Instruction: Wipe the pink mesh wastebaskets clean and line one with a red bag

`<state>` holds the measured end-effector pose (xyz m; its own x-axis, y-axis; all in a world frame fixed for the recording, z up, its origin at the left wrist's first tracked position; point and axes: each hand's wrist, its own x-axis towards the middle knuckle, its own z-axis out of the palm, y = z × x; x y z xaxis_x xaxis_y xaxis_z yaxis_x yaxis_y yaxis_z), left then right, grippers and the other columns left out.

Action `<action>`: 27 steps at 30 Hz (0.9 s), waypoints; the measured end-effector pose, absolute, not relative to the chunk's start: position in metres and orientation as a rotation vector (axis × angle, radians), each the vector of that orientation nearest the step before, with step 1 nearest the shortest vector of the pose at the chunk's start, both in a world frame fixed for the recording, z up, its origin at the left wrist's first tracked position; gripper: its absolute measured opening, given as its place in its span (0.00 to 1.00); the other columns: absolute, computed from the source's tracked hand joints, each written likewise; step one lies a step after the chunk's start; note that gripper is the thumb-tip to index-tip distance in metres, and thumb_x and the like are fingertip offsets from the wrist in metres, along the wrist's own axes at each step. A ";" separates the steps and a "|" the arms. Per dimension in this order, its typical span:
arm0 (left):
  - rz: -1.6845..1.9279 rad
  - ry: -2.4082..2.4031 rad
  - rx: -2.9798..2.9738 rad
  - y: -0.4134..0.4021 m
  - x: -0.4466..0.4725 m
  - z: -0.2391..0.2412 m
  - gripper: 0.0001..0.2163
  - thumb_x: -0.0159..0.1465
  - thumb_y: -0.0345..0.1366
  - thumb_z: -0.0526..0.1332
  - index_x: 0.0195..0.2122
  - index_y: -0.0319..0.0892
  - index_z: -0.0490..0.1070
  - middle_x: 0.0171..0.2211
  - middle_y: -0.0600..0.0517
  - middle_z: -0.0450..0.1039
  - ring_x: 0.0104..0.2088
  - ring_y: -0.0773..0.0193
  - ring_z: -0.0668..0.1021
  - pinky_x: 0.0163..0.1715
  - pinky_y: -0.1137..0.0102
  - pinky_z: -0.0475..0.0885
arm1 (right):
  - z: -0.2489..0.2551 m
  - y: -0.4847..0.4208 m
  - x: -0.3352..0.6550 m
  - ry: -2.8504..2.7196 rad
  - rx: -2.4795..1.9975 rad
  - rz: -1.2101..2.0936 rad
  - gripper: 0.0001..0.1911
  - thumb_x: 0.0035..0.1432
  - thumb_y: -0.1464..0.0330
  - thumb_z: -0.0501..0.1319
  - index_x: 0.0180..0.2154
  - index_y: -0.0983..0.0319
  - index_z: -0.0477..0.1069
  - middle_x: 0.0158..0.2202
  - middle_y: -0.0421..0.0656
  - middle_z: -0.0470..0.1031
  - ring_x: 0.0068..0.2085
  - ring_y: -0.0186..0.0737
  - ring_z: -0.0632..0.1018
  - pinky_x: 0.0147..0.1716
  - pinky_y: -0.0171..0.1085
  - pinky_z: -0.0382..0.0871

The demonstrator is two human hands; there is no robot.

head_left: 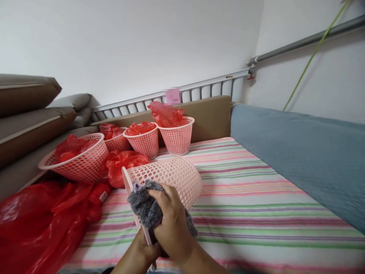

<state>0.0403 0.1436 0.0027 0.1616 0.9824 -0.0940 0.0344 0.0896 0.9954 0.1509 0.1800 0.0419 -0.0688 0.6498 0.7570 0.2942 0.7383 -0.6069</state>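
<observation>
A pink mesh plastic basket [173, 177] lies on its side above the striped bed sheet [256, 205], its mouth turned toward me. My right hand [172, 224] is closed on a grey fuzzy cloth [145, 207] and presses it against the basket's rim. My left hand [148, 249] sits below and behind the right one, its fingers wrapped round the lower rim of the basket; much of it is hidden.
Several pink baskets [176, 139] holding red plastic bags [167, 114] stand at the head of the bed. Loose red bags [42, 224] pile up at the left. Brown cushions [28, 114] are stacked far left. A blue blanket [299, 152] covers the right side.
</observation>
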 end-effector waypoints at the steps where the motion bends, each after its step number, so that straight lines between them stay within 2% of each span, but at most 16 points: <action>1: 1.001 1.138 1.256 0.142 0.040 0.002 0.27 0.50 0.46 0.69 0.50 0.42 0.72 0.42 0.45 0.79 0.47 0.45 0.77 0.47 0.56 0.74 | 0.040 0.191 0.156 -1.645 -0.796 0.329 0.29 0.44 0.80 0.56 0.49 0.57 0.69 0.49 0.46 0.67 0.50 0.45 0.69 0.51 0.44 0.65; 4: 0.911 1.111 1.385 0.133 0.035 -0.005 0.29 0.55 0.49 0.64 0.57 0.45 0.66 0.58 0.44 0.68 0.61 0.45 0.65 0.62 0.52 0.55 | 0.030 0.237 0.185 -1.546 -1.008 0.246 0.27 0.46 0.81 0.52 0.48 0.57 0.70 0.47 0.46 0.70 0.50 0.45 0.68 0.51 0.45 0.64; 6: 0.820 1.138 1.461 0.126 0.030 -0.016 0.29 0.58 0.51 0.61 0.59 0.46 0.63 0.61 0.44 0.62 0.64 0.46 0.58 0.64 0.50 0.44 | 0.019 0.270 0.214 -1.441 -1.183 0.200 0.25 0.47 0.80 0.52 0.46 0.59 0.71 0.45 0.47 0.72 0.49 0.46 0.70 0.50 0.45 0.64; 8: 0.743 1.177 1.486 0.120 0.022 -0.027 0.29 0.60 0.51 0.59 0.60 0.48 0.62 0.62 0.44 0.62 0.65 0.46 0.55 0.64 0.49 0.40 | 0.006 0.296 0.242 -1.322 -1.358 0.238 0.22 0.48 0.76 0.54 0.46 0.60 0.71 0.43 0.47 0.73 0.46 0.46 0.71 0.47 0.43 0.65; 11: 0.653 1.119 1.497 0.116 0.013 -0.033 0.27 0.61 0.48 0.59 0.61 0.50 0.60 0.62 0.45 0.61 0.66 0.49 0.55 0.64 0.51 0.41 | -0.011 0.316 0.269 -1.212 -1.480 0.484 0.17 0.50 0.68 0.56 0.44 0.59 0.71 0.40 0.45 0.75 0.41 0.46 0.74 0.41 0.40 0.66; 14: 0.694 1.017 1.435 0.119 0.015 -0.010 0.32 0.57 0.47 0.64 0.62 0.50 0.58 0.61 0.46 0.63 0.65 0.47 0.57 0.64 0.53 0.44 | -0.019 0.317 0.274 -1.188 -1.465 0.615 0.16 0.50 0.66 0.58 0.43 0.58 0.71 0.38 0.43 0.77 0.40 0.46 0.75 0.39 0.39 0.66; 18: 0.952 1.034 1.228 0.128 0.032 0.034 0.37 0.55 0.43 0.67 0.64 0.47 0.53 0.59 0.45 0.67 0.63 0.44 0.61 0.63 0.51 0.51 | -0.013 0.308 0.260 -1.240 -1.416 0.539 0.17 0.49 0.69 0.56 0.43 0.58 0.71 0.39 0.43 0.76 0.41 0.45 0.75 0.41 0.40 0.66; 20: 1.012 1.019 1.149 0.131 0.039 0.041 0.38 0.54 0.40 0.68 0.64 0.47 0.52 0.59 0.44 0.66 0.62 0.45 0.63 0.63 0.51 0.52 | -0.003 0.298 0.246 -1.289 -1.357 0.417 0.19 0.48 0.73 0.54 0.44 0.60 0.71 0.41 0.45 0.75 0.44 0.46 0.73 0.44 0.42 0.66; 24: 1.066 0.948 1.128 0.136 0.043 0.020 0.37 0.53 0.40 0.69 0.63 0.50 0.55 0.61 0.46 0.63 0.61 0.47 0.64 0.63 0.53 0.53 | 0.023 0.252 0.204 -1.463 -1.096 0.275 0.23 0.45 0.79 0.53 0.44 0.61 0.72 0.44 0.47 0.72 0.49 0.46 0.70 0.51 0.45 0.63; 27: 1.078 0.980 1.144 0.142 0.044 0.000 0.35 0.50 0.43 0.70 0.59 0.48 0.63 0.57 0.46 0.70 0.59 0.43 0.67 0.59 0.52 0.61 | 0.039 0.202 0.171 -1.606 -0.897 0.344 0.28 0.43 0.81 0.54 0.47 0.58 0.71 0.48 0.46 0.68 0.50 0.44 0.69 0.52 0.45 0.63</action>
